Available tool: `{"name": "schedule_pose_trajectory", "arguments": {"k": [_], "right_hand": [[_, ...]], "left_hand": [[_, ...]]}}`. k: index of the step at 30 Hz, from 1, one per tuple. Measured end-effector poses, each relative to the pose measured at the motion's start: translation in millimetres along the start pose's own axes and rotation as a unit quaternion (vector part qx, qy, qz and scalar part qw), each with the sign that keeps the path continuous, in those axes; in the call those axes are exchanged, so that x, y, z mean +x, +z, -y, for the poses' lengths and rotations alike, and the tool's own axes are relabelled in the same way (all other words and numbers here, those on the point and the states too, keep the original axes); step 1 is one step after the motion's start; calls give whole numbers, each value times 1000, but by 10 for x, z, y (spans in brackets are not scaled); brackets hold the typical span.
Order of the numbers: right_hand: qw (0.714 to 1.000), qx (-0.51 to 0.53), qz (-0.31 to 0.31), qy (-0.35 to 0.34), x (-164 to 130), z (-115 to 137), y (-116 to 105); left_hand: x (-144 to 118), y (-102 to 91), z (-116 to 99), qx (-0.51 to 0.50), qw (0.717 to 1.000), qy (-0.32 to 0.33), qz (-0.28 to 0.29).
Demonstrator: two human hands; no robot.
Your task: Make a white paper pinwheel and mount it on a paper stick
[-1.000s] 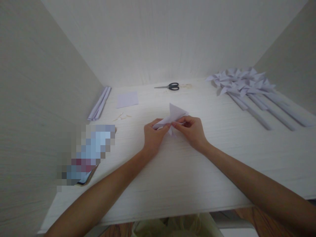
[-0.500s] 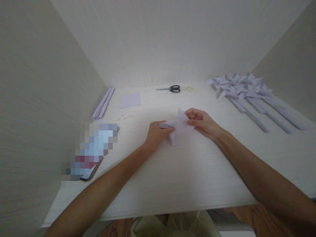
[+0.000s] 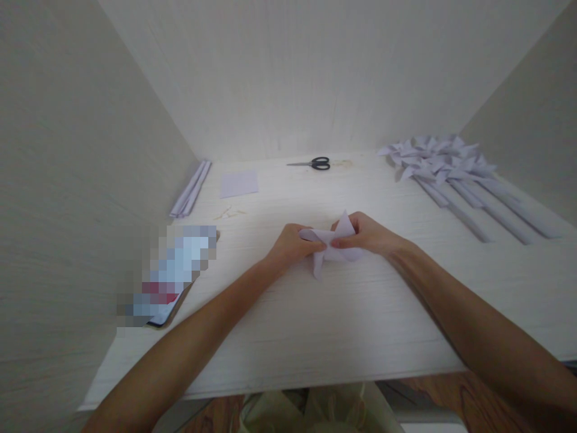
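A folded white paper is held over the middle of the tabletop, between the two hands. The left hand has its left side. That grip pinches the paper, with the thumb on top, close to the paper's middle, and the fingers mostly hidden behind. The right hand has the other side. Its grip pinches the paper too, just right of the middle. The two thumb tips are close together, with the paper's middle between them.

One pointed flap stands up beside the right fingers, toward the far edge. Another pokes down under the left thumb, toward the near edge. More paper sticks out under the right thumb. I cannot tell if the paper touches the tabletop.

By the far edge, near its middle, lie black-handled scissors. A flat paper square is near the far left corner, with thin pale bits just nearer. Rolled papers lie along the left edge, and a phone, partly blurred out, lies nearer on that side. A heap of paper pinwheels fills the far right corner, with their paper sticks pointing toward the right edge.
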State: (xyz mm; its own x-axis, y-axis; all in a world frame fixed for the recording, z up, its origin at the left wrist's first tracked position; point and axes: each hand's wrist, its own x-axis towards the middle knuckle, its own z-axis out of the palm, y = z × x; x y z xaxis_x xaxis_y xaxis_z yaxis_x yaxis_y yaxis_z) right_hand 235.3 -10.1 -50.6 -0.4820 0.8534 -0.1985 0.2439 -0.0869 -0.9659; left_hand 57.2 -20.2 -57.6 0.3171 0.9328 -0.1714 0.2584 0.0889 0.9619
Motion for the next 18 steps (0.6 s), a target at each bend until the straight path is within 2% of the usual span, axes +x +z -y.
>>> {"name": "schedule_pose_trajectory", "arguments": {"k": [12, 15, 18], "right_hand": [[998, -50, 31, -26, 10, -10, -7], [999, -40, 19, -26, -3, 7, 7], [1000, -9, -13, -23, -7, -2, 20]], "left_hand": [[3, -14, 5, 16, 999, -9, 38], [6, -21, 8, -16, 999, -4, 45], [24, -3, 13, -109, 994, 1, 33]]}}
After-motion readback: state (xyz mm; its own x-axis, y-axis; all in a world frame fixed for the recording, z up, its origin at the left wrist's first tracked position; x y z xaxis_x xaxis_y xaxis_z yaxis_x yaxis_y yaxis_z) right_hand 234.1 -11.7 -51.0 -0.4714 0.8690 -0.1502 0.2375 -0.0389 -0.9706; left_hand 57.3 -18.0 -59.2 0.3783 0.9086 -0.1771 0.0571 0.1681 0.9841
